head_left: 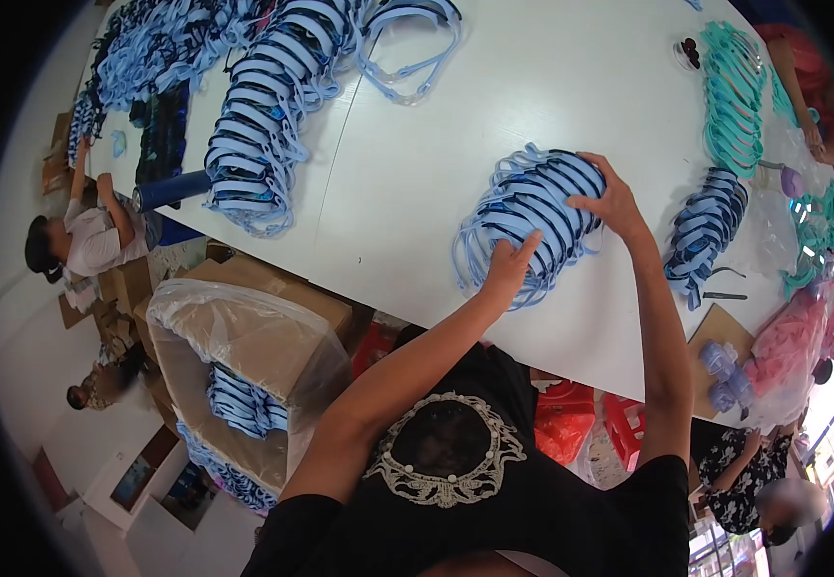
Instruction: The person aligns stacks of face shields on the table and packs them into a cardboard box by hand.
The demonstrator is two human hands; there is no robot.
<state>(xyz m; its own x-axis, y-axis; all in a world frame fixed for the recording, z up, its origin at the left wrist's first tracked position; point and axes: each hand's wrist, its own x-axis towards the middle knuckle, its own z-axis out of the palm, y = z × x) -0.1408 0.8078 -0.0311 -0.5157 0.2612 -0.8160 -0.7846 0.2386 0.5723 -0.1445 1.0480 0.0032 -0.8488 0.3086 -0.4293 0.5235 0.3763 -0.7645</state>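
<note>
A nested row of light blue swim goggles (537, 212) with dark lenses lies on the white table in front of me. My right hand (613, 199) curls round its far right end, thumb and fingers spread over the goggles. On the near left side, my left hand (509, 269) presses against the same row, its thumb on top and its other fingers partly hidden. Loose straps hang out along the row's left edge.
A longer row of blue goggles (258, 125) lies left on the white table (388, 192), near a blue cylinder (172, 190). Teal goggles (732, 96) and a shorter blue row (708, 226) lie right. A lined carton (244, 337) stands below. Other people work around the table.
</note>
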